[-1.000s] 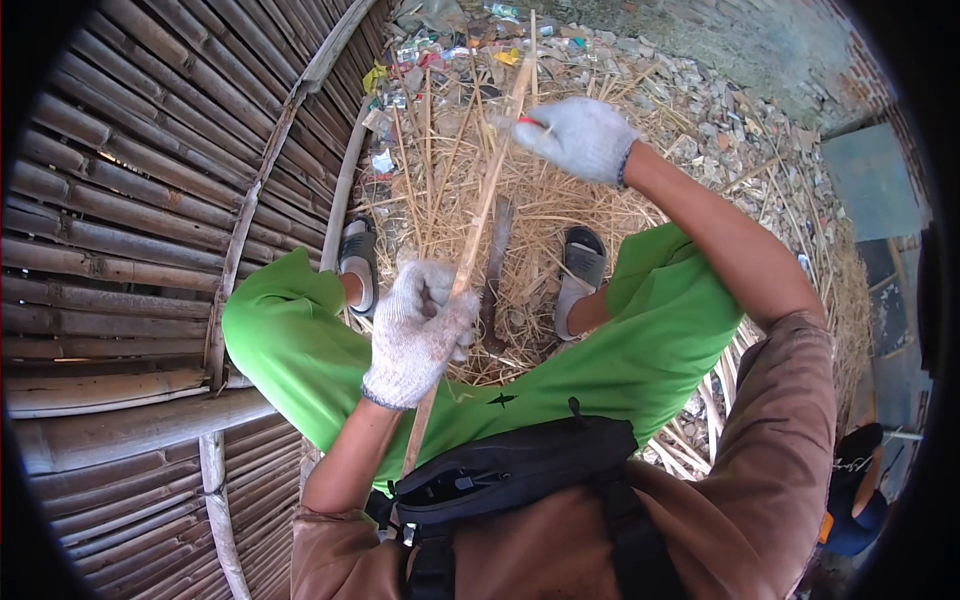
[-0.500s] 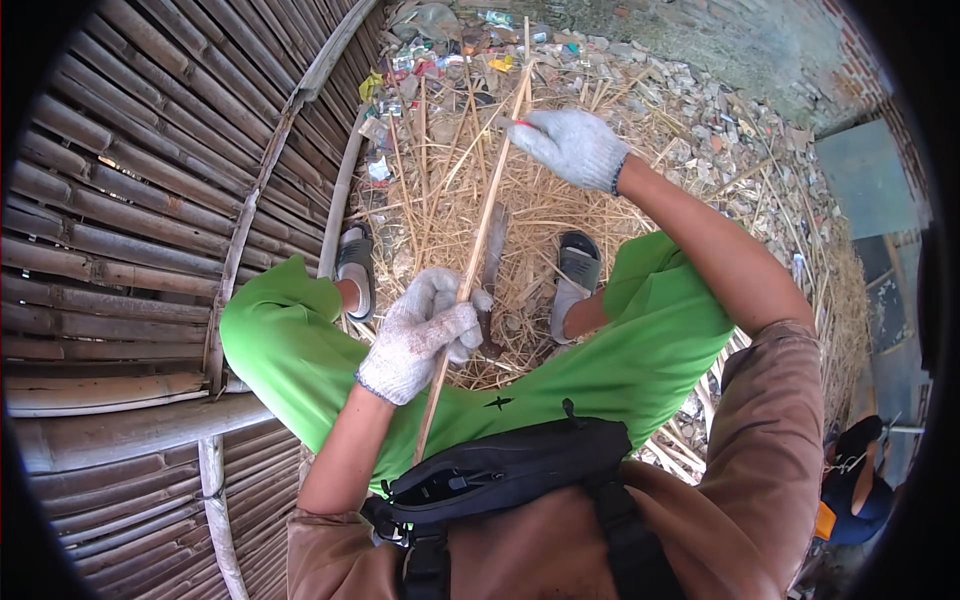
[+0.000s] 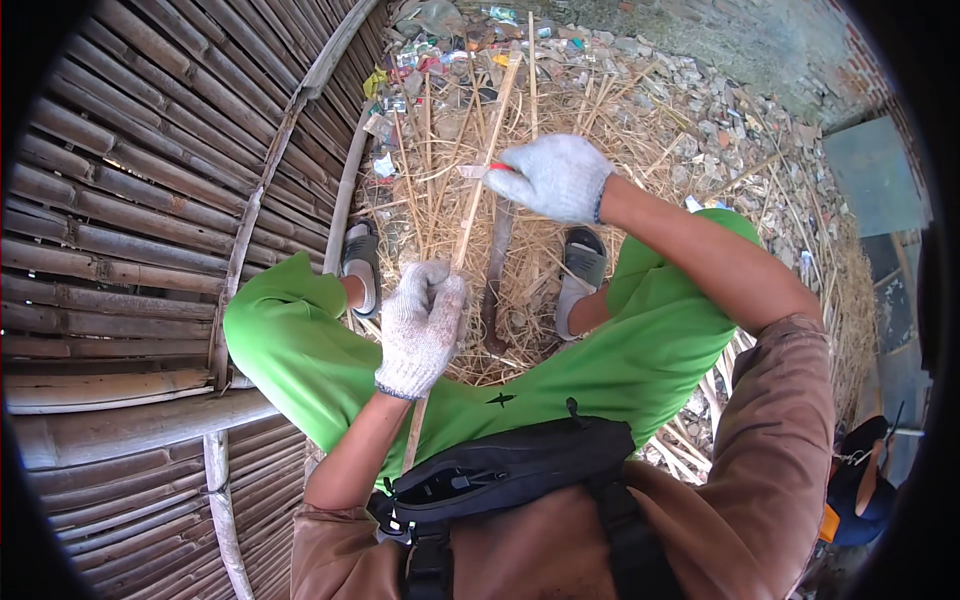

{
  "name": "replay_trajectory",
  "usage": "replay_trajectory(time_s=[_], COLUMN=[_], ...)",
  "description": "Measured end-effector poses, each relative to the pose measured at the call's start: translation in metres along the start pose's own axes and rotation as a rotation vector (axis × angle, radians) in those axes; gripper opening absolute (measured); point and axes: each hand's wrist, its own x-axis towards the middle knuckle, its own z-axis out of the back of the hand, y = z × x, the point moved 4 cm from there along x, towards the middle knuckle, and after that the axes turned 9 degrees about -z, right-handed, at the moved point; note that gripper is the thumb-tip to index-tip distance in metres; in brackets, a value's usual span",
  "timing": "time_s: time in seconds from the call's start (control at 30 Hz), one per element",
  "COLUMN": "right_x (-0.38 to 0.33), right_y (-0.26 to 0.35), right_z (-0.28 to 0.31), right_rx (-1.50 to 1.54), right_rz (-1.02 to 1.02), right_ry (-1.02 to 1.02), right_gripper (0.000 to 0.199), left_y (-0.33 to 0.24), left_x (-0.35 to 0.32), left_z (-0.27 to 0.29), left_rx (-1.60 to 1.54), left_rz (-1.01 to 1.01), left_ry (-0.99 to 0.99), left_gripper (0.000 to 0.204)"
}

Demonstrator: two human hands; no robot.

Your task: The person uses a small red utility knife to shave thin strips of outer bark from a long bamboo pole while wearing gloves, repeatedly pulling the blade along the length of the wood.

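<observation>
A long, pale bamboo strip slants from my lap up and slightly right over the straw-covered ground. Gloved in white knit, my left hand is wrapped round it at its lower middle. Higher up, my right hand, also gloved, grips a small knife with a red handle. Its short blade lies across the strip; most of the handle is hidden in the glove. Below my right hand a larger long blade with a dark handle lies on the ground between my feet.
On the left rises a wall of bamboo slats. Shavings and loose strips cover the ground, with rubble and litter beyond. A black waist bag sits over my green trousers. Another person is at the far right.
My right hand has come down toward me along the bamboo strip with the knife. My left hand has turned, showing more of its back, and the strip's far end has shifted left.
</observation>
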Motion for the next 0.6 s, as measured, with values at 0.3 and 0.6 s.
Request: replay_trajectory(time_s=[0.3,0.6], right_x=[0.015,0.031], right_y=[-0.041,-0.129], right_z=[0.021,0.035], right_rx=[-0.057,-0.097], right_rz=[-0.16,-0.245], right_ry=[-0.101,-0.206], right_gripper=[0.063,0.071], left_y=[0.0,0.012], left_x=[-0.002,-0.013], left_z=[0.001,0.001], left_rx=[0.032,0.231], left_rz=[-0.136,-0.193], left_ry=[-0.034,0.133], left_gripper=[0.015,0.017])
